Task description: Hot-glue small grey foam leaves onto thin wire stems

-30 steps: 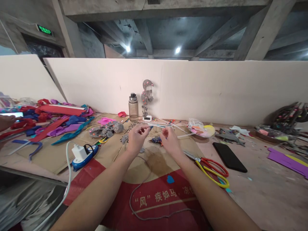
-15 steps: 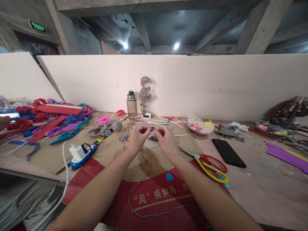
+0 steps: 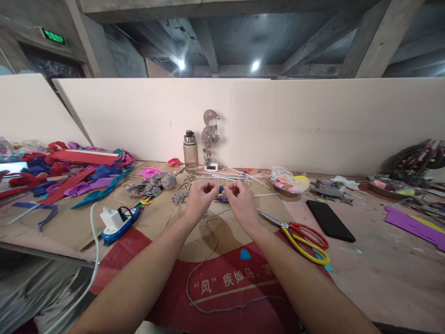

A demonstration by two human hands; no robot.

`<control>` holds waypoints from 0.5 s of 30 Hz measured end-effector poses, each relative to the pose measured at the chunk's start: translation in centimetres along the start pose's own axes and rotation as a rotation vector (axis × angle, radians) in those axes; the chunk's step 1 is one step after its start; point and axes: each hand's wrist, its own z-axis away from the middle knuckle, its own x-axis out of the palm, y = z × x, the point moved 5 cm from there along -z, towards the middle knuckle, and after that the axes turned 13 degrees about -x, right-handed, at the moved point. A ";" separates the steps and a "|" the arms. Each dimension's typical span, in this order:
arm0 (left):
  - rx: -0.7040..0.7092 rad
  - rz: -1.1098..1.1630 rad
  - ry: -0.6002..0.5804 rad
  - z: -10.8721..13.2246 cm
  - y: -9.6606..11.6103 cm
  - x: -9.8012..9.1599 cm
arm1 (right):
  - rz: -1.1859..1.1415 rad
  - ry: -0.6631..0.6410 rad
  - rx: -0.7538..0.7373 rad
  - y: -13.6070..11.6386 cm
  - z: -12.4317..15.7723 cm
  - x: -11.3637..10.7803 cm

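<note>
My left hand (image 3: 200, 198) and my right hand (image 3: 240, 199) meet over the cardboard, each in a pinch. Between their fingertips is a small dark blue piece (image 3: 221, 189), too small to name for certain. Just beneath it a dark blue bundle (image 3: 222, 198) shows in part, the rest covered by the fingers. A grey cord (image 3: 215, 241) curves from below the hands across the red printed area of the cardboard (image 3: 167, 297). On that red area lies a blue heart-shaped piece (image 3: 245, 254). Grey yarn pieces (image 3: 181, 198) lie beside my left hand.
Scissors (image 3: 295, 234) with red and yellow handles and a black phone (image 3: 330, 221) lie to the right. A bottle (image 3: 190, 153) stands at the back. A blue power strip (image 3: 121, 227) with a white cable and coloured fabric strips (image 3: 83, 171) are on the left.
The fingertips of both hands have shifted slightly around the small blue piece, which shows a little more between them. At the far left edge, another person's hand has drawn back from a lit screen.
</note>
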 end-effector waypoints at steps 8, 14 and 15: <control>-0.022 0.034 -0.037 -0.1 -0.4 0.1 | 0.003 0.003 -0.001 0.1 0.0 -0.1; -0.064 0.127 -0.098 -0.5 -0.8 0.3 | -0.023 -0.065 0.018 0.1 -0.3 0.0; -0.079 0.148 -0.123 -0.6 -1.0 0.4 | -0.037 -0.067 0.036 0.3 -0.3 -0.1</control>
